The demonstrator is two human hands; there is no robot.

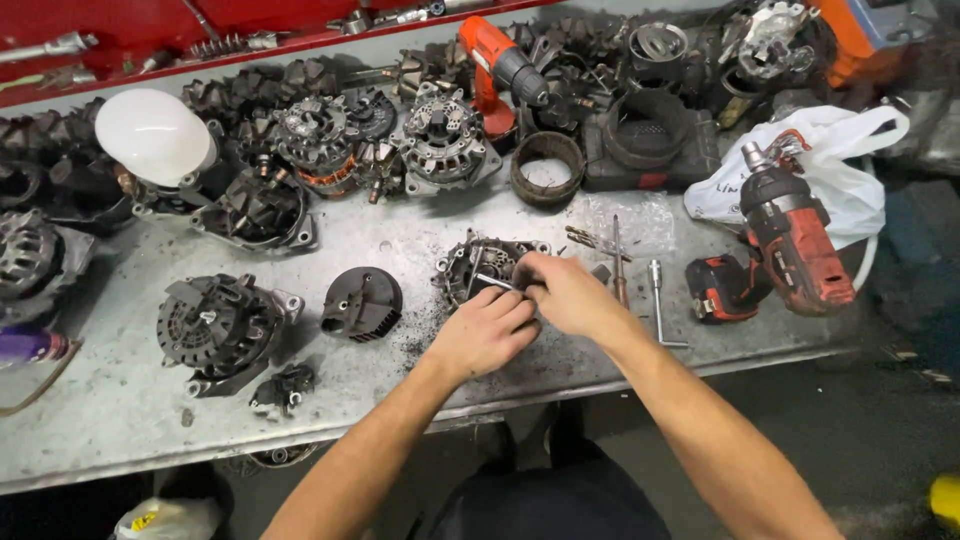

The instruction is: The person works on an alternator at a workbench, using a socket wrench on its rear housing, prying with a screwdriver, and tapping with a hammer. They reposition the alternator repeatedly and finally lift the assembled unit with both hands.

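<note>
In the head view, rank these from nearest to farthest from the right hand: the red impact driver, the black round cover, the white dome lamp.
From the right hand:
1. Black round cover, on the bench to the hand's left.
2. Red impact driver, lying to the right by the white plastic bag; only slightly farther, nearly a tie.
3. White dome lamp, far back left.

A crumpled white plastic bag (845,165) lies behind the red drill (790,235).

Bright, even overhead light, soft shadows under the parts on the grey bench (120,420), glare on the white dome (152,135) — wide-angle bending at edges, floor dim, right side slightly blurred.
</note>
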